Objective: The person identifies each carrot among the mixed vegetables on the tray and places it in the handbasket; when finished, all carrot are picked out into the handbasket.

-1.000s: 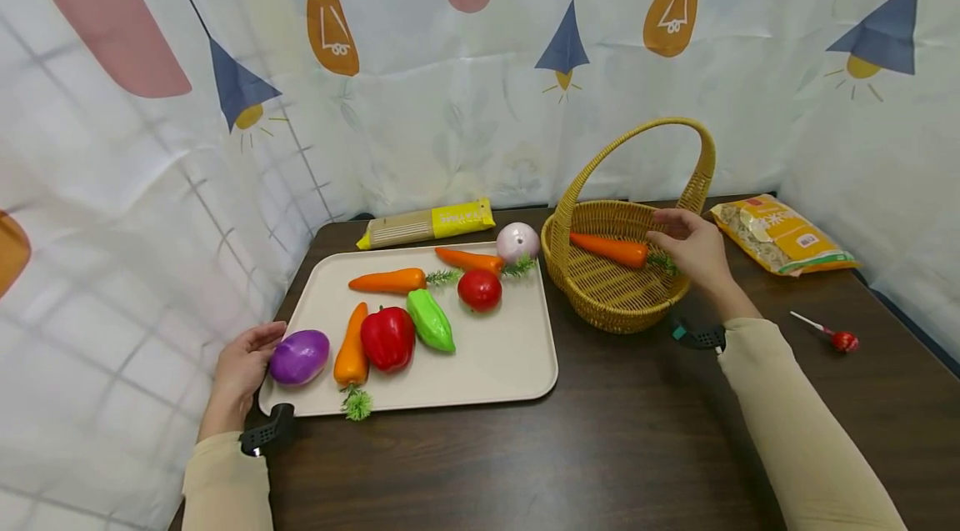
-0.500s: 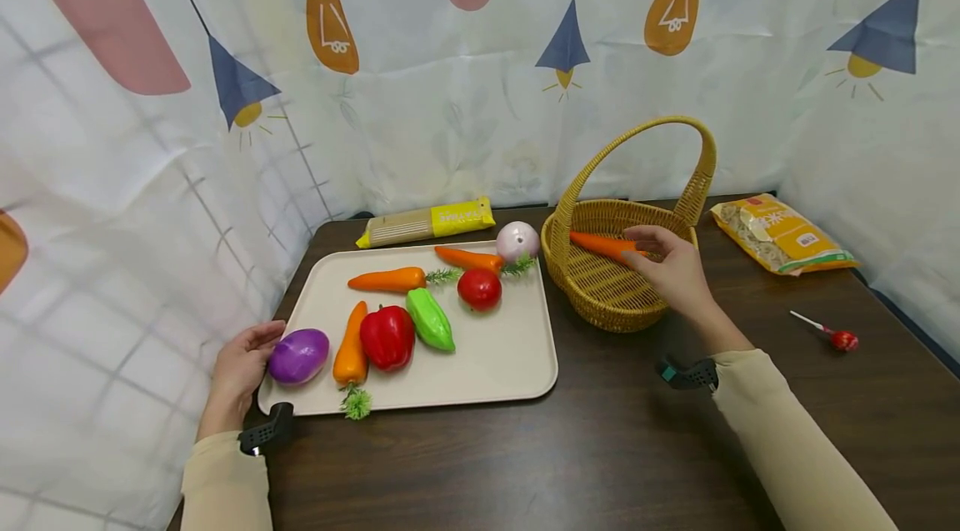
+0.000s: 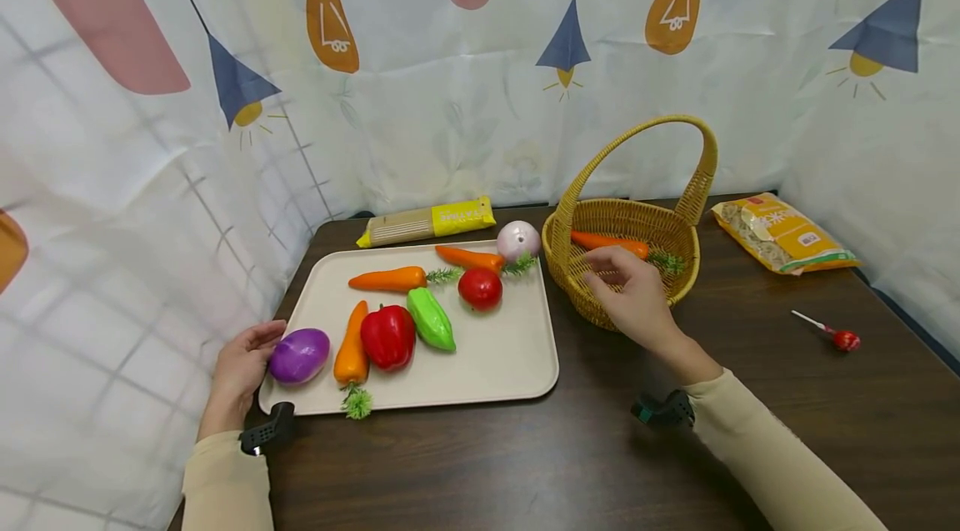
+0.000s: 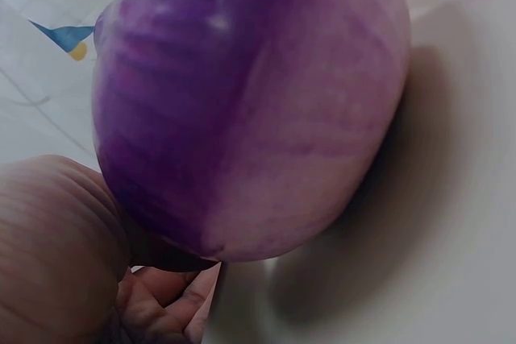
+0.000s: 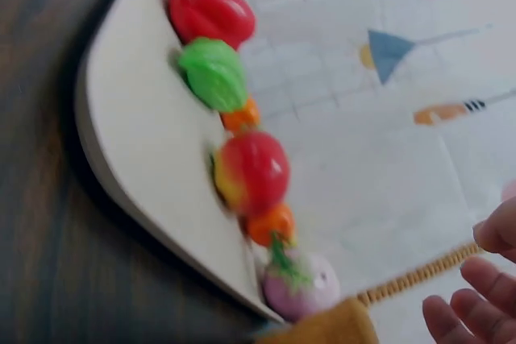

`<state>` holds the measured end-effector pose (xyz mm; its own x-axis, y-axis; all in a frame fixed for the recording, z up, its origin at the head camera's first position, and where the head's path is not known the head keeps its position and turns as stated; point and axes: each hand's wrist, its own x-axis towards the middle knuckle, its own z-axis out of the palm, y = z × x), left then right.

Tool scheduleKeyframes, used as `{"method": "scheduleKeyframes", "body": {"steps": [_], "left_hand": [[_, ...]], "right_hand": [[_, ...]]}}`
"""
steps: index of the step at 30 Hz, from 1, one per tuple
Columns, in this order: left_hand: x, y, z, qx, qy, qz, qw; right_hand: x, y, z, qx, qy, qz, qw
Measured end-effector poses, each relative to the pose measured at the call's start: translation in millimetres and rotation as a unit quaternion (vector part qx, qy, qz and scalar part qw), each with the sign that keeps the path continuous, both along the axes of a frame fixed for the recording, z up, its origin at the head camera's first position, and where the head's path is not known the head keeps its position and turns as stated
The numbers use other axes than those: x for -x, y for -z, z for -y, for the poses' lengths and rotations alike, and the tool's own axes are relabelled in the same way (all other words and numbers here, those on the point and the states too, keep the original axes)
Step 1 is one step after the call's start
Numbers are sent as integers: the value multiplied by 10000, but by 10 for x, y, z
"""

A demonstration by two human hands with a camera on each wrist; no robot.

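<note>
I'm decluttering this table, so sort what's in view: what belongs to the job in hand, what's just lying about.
Likely in the job: wicker basket, carrot inside it, tray, purple vegetable by the left hand, other tray produce.

Apparently just lying about: yellow packet, orange bag, lollipop.

Beige sleeves (image 3: pixel 765 448) — black wrist cameras (image 3: pixel 266 431)

Pale tray (image 3: pixel 487 373) on counter (image 3: pixel 495 464); purple vegetable (image 3: pixel 299 357) at its eight o'clock, left grip (image 3: pixel 238 368) just beside. Yellow packet (image 3: pixel 427 222) at tray's twelve. Wicker basket (image 3: pixel 630 218) at two-thirty; carrot (image 3: pixel 609 242) inside, toward twelve. Right grip (image 3: pixel 633 298) over basket's six-o'clock side.
</note>
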<state>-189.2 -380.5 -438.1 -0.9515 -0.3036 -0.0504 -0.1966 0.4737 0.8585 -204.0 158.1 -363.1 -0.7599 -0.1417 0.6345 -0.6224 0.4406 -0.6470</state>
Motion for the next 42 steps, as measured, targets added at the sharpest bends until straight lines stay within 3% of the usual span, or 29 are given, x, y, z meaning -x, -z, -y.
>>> {"method": "scheduleKeyframes", "body": {"steps": [4,13,16,21,26,31,35,42], "left_hand": [[3,-5,-9,51,-9,-17,10000],[14,18,32,-558,-65,-137,9983],[10,19,26,-515,-92,-93,9986],[31,23,17,-427,-128,-61,9990],[41,27,27,-617,-211,-129,9978],[30,26,36,-851,-243,-142,9960],[29,15,35,-951,-240,-158,9951],[34,10,33,-892,-226,-123,9957]], "right_hand": [[85,188,81,47,-259,6,9997],[89,366,402,-537,-801,462,9943],[89,392,485,-656,-811,449,9935],[135,357,611,-863,-653,296,9937],[284,287,723,-743,-632,371,9945],[450,205,835,-380,-485,677,9958],[502,146,934,-195,-455,1026,9935],[607,94,1067,-377,-261,1247,9911]]}}
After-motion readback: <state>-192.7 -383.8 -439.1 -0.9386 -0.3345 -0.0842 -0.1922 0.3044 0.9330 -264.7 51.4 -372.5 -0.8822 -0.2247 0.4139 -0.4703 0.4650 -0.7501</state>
